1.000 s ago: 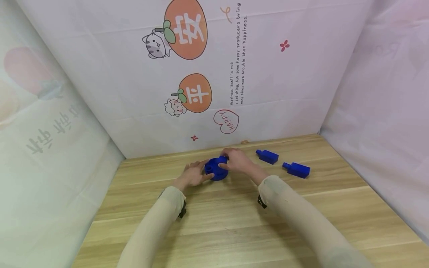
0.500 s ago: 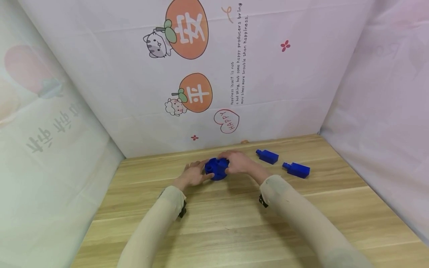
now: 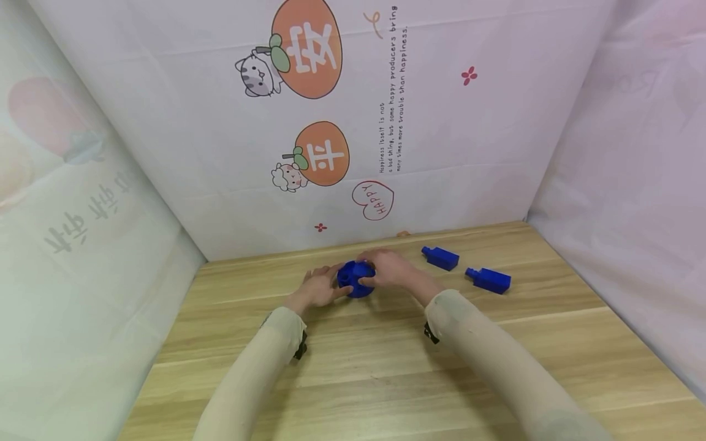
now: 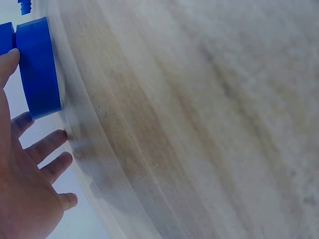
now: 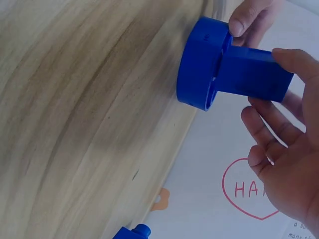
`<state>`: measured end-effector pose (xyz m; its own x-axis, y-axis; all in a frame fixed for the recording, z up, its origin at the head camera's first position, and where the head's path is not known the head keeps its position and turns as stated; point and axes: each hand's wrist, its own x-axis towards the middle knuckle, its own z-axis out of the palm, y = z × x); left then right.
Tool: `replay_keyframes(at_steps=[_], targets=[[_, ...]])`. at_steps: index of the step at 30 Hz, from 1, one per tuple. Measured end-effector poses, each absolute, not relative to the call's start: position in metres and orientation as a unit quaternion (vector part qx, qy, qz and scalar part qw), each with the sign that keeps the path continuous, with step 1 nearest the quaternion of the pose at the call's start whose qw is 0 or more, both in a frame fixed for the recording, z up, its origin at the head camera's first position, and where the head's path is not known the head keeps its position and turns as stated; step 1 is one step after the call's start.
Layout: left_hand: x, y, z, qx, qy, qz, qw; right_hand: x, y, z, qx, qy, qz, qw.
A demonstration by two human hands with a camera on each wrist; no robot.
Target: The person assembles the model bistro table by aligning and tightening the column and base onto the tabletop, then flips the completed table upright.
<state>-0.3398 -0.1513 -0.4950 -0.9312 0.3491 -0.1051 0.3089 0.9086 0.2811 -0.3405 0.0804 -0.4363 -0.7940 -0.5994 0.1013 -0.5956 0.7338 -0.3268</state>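
A round blue base (image 3: pixel 361 293) with a raised rim and holes lies on the table near the back wall. A blue rectangular block (image 5: pixel 254 74) stands upright on it; its lower end is hidden inside the rim. My right hand (image 3: pixel 388 267) pinches the block's upper end between thumb and fingertips, the lower fingers loosely curled. My left hand (image 3: pixel 320 288) holds the base from the left, thumb at the near rim and index finger along the side. In the left wrist view, that hand's other fingers (image 4: pixel 47 145) spread apart beside the base.
To the right lie two more blue blocks, one nearer the wall (image 3: pixel 441 257) and another block (image 3: pixel 489 280) farther right, each with a narrow notched peg at its left end. The wooden table (image 3: pixel 375 380) meets printed white cloth walls (image 3: pixel 441 153) at the back and sides.
My right hand's thumb has come off the block and closed on it again, with a slight turn of the wrist. The left hand and base stay in place.
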Motion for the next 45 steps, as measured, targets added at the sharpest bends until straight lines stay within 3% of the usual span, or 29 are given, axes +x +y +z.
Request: replay_keyframes(at_steps=[36, 45], targets=[[-0.3370, -0.1508, -0.4915, 0.163, 0.975, 0.132, 0.076, -0.3425, 0.0718, -0.4392, -0.273, 0.946, -0.176, -0.019], [-0.3386, -0.1515, -0.4937, 0.170, 0.974, 0.127, 0.075, -0.3464, 0.0715, -0.4429, -0.257, 0.941, -0.221, 0.004]])
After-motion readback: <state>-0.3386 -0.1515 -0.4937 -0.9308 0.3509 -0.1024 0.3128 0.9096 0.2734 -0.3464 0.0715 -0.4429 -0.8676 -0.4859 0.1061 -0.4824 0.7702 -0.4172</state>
